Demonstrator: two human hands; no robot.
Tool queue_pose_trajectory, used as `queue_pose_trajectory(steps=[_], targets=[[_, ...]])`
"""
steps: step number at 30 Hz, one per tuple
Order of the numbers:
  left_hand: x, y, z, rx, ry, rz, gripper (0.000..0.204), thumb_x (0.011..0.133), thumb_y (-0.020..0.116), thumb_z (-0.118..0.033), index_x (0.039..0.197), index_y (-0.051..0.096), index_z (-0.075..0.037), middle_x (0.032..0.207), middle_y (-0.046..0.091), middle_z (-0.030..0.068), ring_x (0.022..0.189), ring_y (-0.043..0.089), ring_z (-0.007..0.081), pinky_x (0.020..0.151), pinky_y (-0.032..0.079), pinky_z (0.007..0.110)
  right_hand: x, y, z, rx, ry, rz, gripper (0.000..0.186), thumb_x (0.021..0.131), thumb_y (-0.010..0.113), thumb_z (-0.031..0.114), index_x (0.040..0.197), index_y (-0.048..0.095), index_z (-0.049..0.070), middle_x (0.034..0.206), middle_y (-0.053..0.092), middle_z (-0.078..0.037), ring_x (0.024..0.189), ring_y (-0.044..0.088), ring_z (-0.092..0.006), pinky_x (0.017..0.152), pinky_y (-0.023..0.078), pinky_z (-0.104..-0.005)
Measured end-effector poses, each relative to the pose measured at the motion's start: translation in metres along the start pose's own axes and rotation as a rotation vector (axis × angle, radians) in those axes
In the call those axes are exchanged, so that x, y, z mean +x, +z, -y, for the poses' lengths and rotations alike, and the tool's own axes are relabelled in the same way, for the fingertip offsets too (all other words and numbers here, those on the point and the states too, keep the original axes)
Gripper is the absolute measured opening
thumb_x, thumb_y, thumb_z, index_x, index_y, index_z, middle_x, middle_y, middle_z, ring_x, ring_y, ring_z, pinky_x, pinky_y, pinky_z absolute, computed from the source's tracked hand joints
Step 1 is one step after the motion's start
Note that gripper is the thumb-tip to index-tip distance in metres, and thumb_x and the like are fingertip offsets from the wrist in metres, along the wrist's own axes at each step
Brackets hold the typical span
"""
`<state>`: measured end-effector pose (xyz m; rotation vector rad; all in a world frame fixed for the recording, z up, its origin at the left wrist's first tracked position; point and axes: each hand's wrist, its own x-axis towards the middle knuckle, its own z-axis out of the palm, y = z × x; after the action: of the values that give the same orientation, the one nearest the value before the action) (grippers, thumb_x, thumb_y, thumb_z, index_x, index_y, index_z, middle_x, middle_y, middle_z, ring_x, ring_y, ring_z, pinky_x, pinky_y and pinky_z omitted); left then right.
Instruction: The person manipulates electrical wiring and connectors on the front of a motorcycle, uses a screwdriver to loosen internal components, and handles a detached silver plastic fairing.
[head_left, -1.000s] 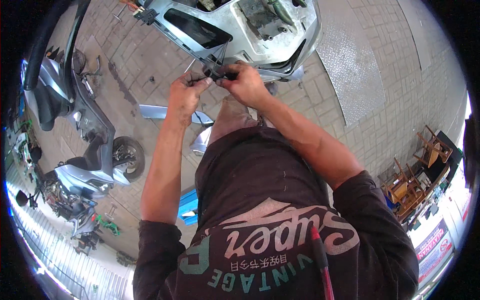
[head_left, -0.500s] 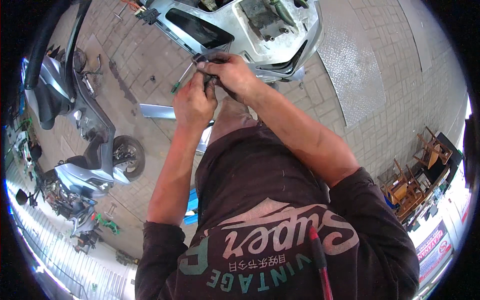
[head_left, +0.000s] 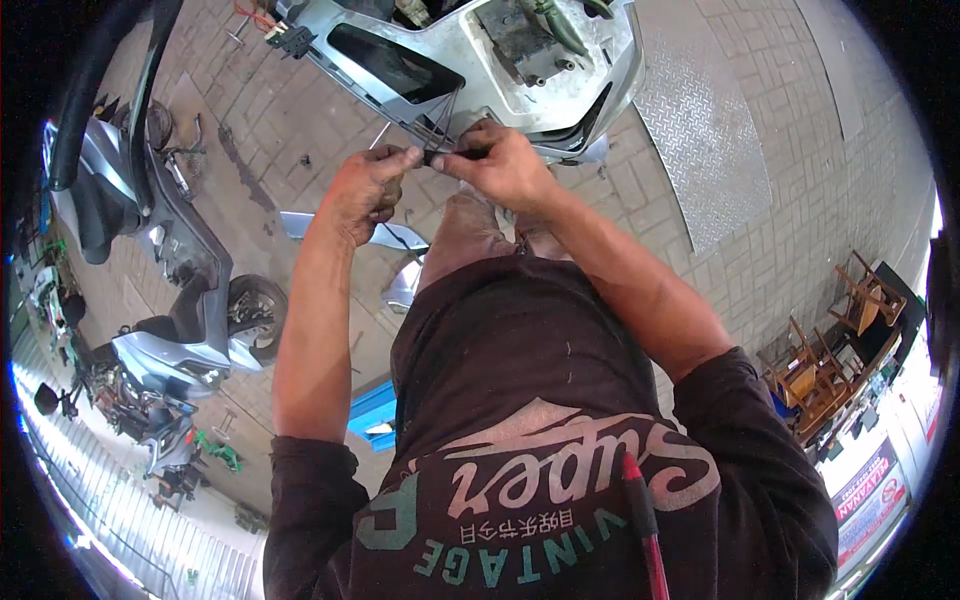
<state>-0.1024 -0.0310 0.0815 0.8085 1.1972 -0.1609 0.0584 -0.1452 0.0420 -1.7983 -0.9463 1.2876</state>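
Nearest is one slim red-and-black, pen-like tool [head_left: 645,520] against the dark shirt [head_left: 540,350]. Farther out are two bare hands. The right hand [head_left: 505,170] has thumb and fingers clamped on one small black part [head_left: 432,157]. The left hand [head_left: 365,190] has its thumb and forefinger drawn together at that part's left end, the other fingers curled; I cannot tell whether it pinches the part. The part is held up between the hands, just off the lower edge of the silver scooter bodywork [head_left: 480,112].

To do this well, I would hold the part steady in the right hand, work its end with the left fingertips, and keep slack in the thin wires [head_left: 438,118] above so nothing is tugged; they are too fine to count.

On the paved floor [head_left: 620,215], two silver panels lie loose: a narrow one [head_left: 298,225] and a shorter one [head_left: 402,285], with one blue tray [head_left: 370,412] near the left sleeve. Toward the floor's left edge stands a silver scooter [head_left: 165,345], others crowded behind it, uncountable. Rightward lies one chequered metal plate [head_left: 705,140]; near the right edge, two wooden chairs [head_left: 860,295].
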Motion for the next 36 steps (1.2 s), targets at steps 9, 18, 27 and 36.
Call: queue_pose_trajectory(steps=[9,18,27,36], targets=[[0.008,0.016,-0.003,0.244,0.161,-0.006,0.014,0.084,0.063,-0.014,0.086,0.063,0.0,0.062,0.049,-0.0025,0.051,0.04,0.006,0.045,0.03,0.023,0.008,0.002,-0.002,0.19,0.162,0.078,0.039,0.071,0.078,0.024,0.089,0.061,-0.006,0.083,0.064,-0.012,0.077,0.059,-0.0135,0.067,0.048,-0.0285],[0.021,0.009,0.005,-0.036,-0.043,0.231,0.016,0.086,0.06,-0.016,0.089,0.06,-0.001,0.059,0.043,-0.005,0.044,0.034,0.0053,0.04,0.024,0.022,0.01,-0.001,-0.023,0.195,-0.008,0.061,0.044,0.068,0.08,0.017,0.098,0.055,-0.005,0.09,0.063,-0.01,0.08,0.06,-0.0146,0.074,0.049,-0.0281],[0.017,0.029,0.013,0.371,0.348,-0.081,0.012,0.081,0.064,-0.011,0.077,0.06,0.0,0.056,0.05,0.0,0.048,0.043,0.0075,0.044,0.032,0.025,0.003,-0.019,-0.004,0.328,0.225,0.306,0.029,0.082,0.067,0.021,0.103,0.064,0.001,0.082,0.064,-0.004,0.074,0.057,-0.0106,0.07,0.048,-0.0255],[0.002,0.048,0.004,0.698,0.604,-0.276,0.012,0.08,0.065,-0.011,0.077,0.062,0.001,0.057,0.055,0.0065,0.052,0.048,0.0106,0.051,0.04,0.029,0.006,-0.022,-0.017,0.553,0.171,0.402,0.023,0.085,0.062,0.015,0.102,0.063,-0.001,0.084,0.064,-0.004,0.073,0.057,-0.0093,0.069,0.048,-0.0253]])
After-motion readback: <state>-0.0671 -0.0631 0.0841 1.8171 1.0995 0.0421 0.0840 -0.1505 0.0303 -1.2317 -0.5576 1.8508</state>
